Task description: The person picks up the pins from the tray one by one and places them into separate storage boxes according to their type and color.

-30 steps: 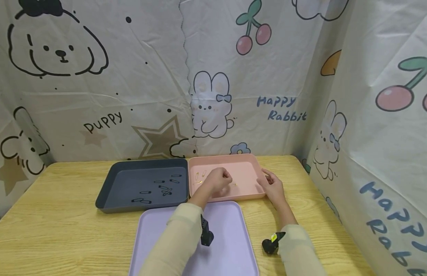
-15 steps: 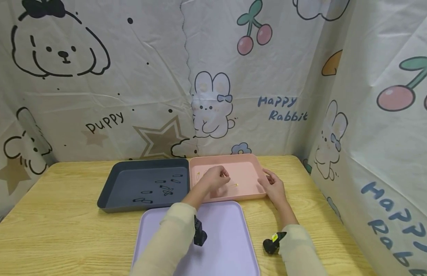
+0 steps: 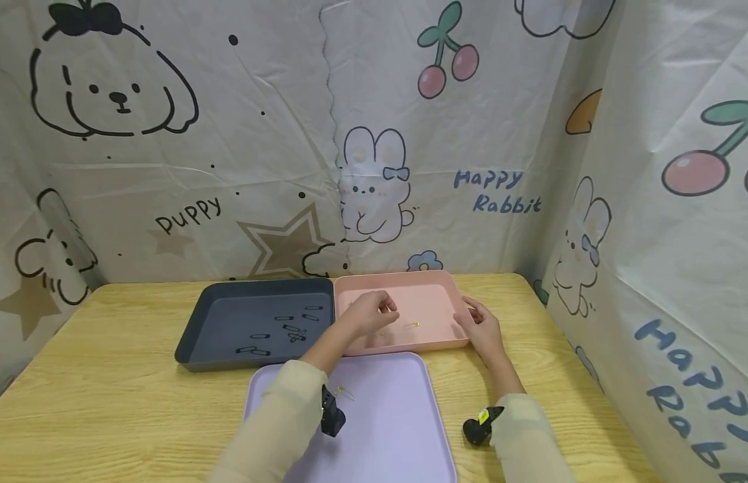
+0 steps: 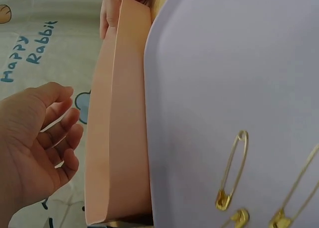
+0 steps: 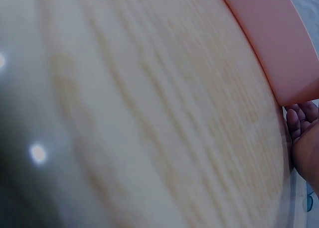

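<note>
My left hand point(image 3: 369, 313) hovers over the pink tray point(image 3: 431, 295). In the left wrist view its fingers point(image 4: 62, 128) are loosely curled with nothing between them. A gold safety pin point(image 3: 414, 325) lies in the pink tray to the right of this hand, and a small gold glint shows just below it. My right hand point(image 3: 482, 329) holds the pink tray's right wall, with the thumb at the rim and the fingers on the outer side. On the lavender tray point(image 3: 398, 416) lie gold safety pins point(image 4: 233, 171), partly hidden by the left forearm in the head view.
Left of the pink tray stands a dark grey tray point(image 3: 229, 315) with several black safety pins point(image 3: 295, 333). All three trays stand close together on a wooden table point(image 3: 126, 376). A printed cloth point(image 3: 277, 134) hangs behind and along the sides.
My left hand has shifted slightly left and its fingertips have loosened. As the forearm moved left, a gold safety pin on the lavender tray came into view. The right hand stays at the pink tray.
</note>
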Tool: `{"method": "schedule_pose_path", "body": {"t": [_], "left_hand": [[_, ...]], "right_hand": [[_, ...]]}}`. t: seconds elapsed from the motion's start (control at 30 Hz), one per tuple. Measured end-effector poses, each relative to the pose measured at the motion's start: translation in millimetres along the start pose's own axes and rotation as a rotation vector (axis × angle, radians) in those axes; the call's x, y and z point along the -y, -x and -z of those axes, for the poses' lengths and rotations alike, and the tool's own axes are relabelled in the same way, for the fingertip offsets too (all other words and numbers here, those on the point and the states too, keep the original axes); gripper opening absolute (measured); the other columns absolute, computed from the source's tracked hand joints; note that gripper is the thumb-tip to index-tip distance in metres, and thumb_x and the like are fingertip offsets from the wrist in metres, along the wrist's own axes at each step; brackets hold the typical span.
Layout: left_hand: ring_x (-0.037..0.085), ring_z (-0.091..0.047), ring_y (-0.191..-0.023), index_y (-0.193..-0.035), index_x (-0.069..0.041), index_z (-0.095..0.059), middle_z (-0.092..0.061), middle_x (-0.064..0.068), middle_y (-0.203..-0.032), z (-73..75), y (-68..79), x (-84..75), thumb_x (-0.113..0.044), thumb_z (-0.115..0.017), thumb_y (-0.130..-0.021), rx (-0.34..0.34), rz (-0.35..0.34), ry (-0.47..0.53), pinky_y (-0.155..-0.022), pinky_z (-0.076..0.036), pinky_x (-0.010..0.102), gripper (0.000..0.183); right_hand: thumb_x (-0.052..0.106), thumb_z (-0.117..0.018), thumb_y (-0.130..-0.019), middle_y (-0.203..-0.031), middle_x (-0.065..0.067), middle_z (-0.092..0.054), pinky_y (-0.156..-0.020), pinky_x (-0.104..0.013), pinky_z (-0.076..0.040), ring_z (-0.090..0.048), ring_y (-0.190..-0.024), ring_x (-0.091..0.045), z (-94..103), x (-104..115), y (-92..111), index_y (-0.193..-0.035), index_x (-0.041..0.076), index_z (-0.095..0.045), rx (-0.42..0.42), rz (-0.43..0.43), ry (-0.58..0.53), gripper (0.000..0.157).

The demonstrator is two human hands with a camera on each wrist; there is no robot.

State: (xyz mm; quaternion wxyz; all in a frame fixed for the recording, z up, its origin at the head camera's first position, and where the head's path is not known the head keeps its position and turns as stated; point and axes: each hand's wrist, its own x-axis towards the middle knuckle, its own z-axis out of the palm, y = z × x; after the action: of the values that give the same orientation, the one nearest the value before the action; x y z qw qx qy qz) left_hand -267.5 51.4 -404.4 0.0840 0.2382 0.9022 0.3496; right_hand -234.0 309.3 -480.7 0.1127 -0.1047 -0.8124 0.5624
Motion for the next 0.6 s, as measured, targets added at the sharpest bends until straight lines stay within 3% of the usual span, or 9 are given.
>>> {"method": "schedule_pose_path", "body": {"t": [0.23,0.47,0.6], "left_hand": [[0.013,-0.048,-0.072,-0.091,-0.009,-0.062,-0.057,0.001,-0.081,5.3,12.4,10.2,-0.021,-0.063,-0.087,-0.011,-0.008,0.03,-0.062,-0.039,0.023,0.013],[0.012,-0.046,-0.065,-0.091,-0.009,-0.061,-0.055,0.002,-0.078,10.6,28.7,14.3,-0.02,-0.064,-0.087,-0.036,-0.017,0.04,-0.054,-0.036,0.022,0.012],[0.011,-0.045,-0.061,-0.09,-0.01,-0.062,-0.055,0.0,-0.078,13.5,37.7,17.4,-0.021,-0.064,-0.087,-0.034,-0.032,0.037,-0.051,-0.036,0.021,0.011]], "right_hand": [[0.022,-0.062,-0.09,-0.129,-0.02,-0.053,-0.074,-0.005,-0.039,-0.049,-0.115,-0.025,0.4,-1,0,-0.138,0.014,-0.046,0.009,-0.005,0.003,0.051],[0.02,-0.063,-0.089,-0.123,-0.019,-0.057,-0.074,-0.008,-0.042,-0.052,-0.103,-0.015,-1.0,-3,-2,-0.135,0.013,-0.049,-0.011,0.009,-0.013,0.048],[0.021,-0.063,-0.089,-0.125,-0.018,-0.056,-0.073,-0.007,-0.041,-0.051,-0.105,-0.015,-0.4,-3,-2,-0.135,0.014,-0.049,-0.017,0.0,-0.007,0.049]]}}
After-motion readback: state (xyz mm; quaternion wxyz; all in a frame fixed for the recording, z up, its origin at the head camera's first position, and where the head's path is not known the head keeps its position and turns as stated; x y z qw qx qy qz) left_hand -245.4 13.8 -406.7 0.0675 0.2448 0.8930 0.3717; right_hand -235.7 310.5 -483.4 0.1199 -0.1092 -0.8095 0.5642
